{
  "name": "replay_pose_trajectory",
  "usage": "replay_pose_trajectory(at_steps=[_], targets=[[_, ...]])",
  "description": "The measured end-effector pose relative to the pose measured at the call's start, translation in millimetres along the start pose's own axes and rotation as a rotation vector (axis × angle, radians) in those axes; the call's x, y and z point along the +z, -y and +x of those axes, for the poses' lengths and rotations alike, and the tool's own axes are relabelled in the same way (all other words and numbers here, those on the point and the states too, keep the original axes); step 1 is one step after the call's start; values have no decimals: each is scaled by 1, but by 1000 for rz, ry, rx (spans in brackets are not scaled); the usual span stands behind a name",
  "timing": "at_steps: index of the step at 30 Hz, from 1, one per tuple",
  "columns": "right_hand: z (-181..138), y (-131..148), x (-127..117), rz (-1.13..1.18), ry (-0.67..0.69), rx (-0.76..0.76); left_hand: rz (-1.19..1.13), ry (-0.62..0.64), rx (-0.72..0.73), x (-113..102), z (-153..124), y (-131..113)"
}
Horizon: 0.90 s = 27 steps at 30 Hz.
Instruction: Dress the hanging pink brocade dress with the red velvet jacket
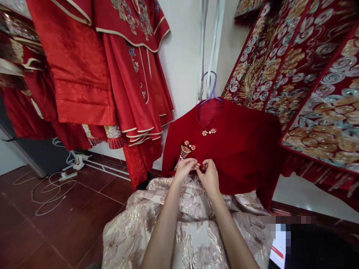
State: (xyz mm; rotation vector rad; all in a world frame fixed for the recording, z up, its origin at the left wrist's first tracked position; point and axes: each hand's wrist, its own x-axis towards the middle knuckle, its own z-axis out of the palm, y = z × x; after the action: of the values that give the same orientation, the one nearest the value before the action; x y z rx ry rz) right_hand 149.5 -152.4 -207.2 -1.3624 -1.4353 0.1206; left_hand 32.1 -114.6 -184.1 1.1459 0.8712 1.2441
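A dark red velvet jacket [241, 149] hangs on a purple hanger [211, 89] in front of me, above a pale floral brocade skirt [193, 231]. Pearl-and-gold flower clasps [209, 132] close its collar, and a tasselled ornament [185, 150] hangs lower on the front. My left hand [185, 168] and my right hand [209, 175] meet at the jacket's front hem. Both pinch a small fastening there, fingertips pressed together. The fastening itself is mostly hidden by my fingers.
Red embroidered robes [112, 67] hang at the left against a white wall. A heavily embroidered red and gold garment [308, 82] fills the upper right. White cables and a power strip [67, 175] lie on the dark red tile floor at the left.
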Motion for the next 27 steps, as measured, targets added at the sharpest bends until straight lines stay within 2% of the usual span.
replay_pose_trajectory(at_steps=[2, 4, 7, 11, 17, 22, 25, 27], targets=[[3, 3, -7, 37, -16, 3, -99, -98, 4, 5, 9, -11], [7, 4, -16, 88, -30, 13, -210, -145, 23, 7, 17, -23], [11, 5, -27, 153, -31, 27, -372, -118, -6, 5, 23, -37], [13, 4, -33, 172, -25, 35, -418, -81, -40, 1, 20, -44], [15, 2, -37, 195, 15, 37, -304, -74, -26, 0, 21, -46], [17, 8, -44, 225, 93, -11, -145, -140, -136, 1, 22, -58], [16, 15, -53, 235, 154, -66, -58, -58, -236, 5, 22, -75], [15, 20, -62, 235, 205, -138, 63, 11, -236, 10, 25, -92]])
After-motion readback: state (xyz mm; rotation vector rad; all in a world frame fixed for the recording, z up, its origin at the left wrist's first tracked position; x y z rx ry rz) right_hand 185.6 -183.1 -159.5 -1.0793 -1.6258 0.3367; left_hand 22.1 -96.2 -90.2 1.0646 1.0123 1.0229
